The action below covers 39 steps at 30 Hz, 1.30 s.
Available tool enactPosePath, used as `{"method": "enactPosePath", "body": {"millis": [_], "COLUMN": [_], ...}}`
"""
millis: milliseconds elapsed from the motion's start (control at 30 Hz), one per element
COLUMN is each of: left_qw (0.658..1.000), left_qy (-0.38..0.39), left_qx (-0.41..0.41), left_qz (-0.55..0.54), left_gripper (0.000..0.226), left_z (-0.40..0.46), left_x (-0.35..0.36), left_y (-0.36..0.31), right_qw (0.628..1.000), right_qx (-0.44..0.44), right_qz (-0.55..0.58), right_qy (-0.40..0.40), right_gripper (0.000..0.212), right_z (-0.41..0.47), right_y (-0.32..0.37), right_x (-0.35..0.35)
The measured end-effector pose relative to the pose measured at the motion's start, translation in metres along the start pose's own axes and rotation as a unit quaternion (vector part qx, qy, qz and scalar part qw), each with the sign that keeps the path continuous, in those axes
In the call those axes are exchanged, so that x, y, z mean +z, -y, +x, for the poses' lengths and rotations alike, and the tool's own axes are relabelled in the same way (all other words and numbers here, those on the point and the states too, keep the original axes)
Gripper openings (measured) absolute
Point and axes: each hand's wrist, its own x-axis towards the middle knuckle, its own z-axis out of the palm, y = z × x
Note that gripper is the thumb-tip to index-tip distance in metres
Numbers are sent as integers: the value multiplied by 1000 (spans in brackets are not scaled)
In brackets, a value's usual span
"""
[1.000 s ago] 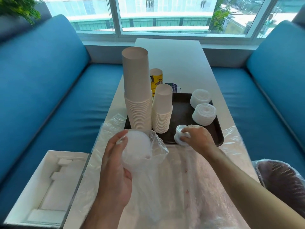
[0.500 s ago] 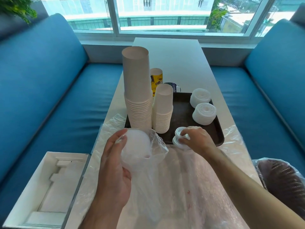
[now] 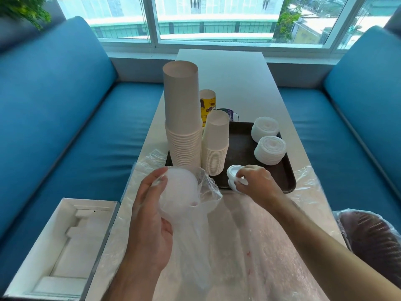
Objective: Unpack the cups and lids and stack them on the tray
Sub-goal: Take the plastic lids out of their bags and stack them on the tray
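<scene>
Lids (image 3: 235, 178) sit pinched in our right hand (image 3: 258, 184) at the near edge of the tray (image 3: 288, 181), though we cannot tell whether they touch it. Our left hand (image 3: 149, 216) curls around a bag (image 3: 180, 195) of what seem to be more lids. Two cup stacks (image 3: 184, 127) and two lid stacks (image 3: 270, 149) stand on the tray.

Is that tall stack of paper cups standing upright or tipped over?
Upright. The tall cup stack stands on the dark tray, open mouth upward, beside a shorter stack.
</scene>
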Motion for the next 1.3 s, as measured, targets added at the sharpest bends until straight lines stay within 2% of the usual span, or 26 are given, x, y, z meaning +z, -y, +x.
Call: {"method": "enactPosePath", "body": {"millis": [100,467,567,767,967,1100,1200,1300], "left_qw": [1000,1000,1000,1000,1000,1000,1000,1000], "left_qy": [1,-5,-7,-4,-3,-2,3,10], "left_qx": [1,-11,-13,-11,-13,-13,-8,10], "left_qz": [3,-6,-6,-4,-8,-15,-13,10], "left_gripper": [24,24,24,23,24,23,23,23], "left_z": [-1,-4,-5,-4,-4,-6,-6,-7], "left_x": [1,4,4,2,4,7,8,7], "left_y": [1,-4,-4,-3,-3,-3,-1,1], "right_qw": [999,998,997,998,998,998,999,969], "right_qx": [-1,47,61,44,43,35,16,-24], "right_qz": [-28,-45,-50,-51,-40,-39,48,219], "right_qy": [23,-14,-1,17,30,41,-9,-111], "right_gripper": [22,20,19,17,30,28,21,19], "right_z": [-2,18,19,14,12,13,9,-9], "right_y": [-3,-24,-25,-21,-16,-12,8,52], "right_x": [7,7,8,10,11,3,-17,-49]}}
